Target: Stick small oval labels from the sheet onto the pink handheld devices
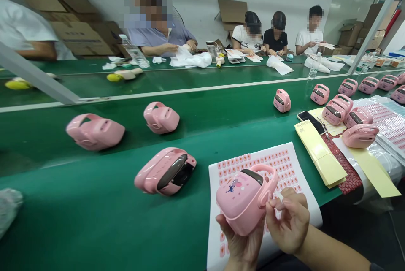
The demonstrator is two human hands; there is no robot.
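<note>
Slanting lengthwise, the pink device (238, 203) points its handle (273, 178) up and right.

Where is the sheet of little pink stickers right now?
In the head view, the sticker sheet lies on the green worktop, lower right of centre, beneath the pink handled device and left of the folded yellow paper.

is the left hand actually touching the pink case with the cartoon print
Touching: the head view shows the left hand supporting the pink case from below, with the thumb against its lower edge.
</note>
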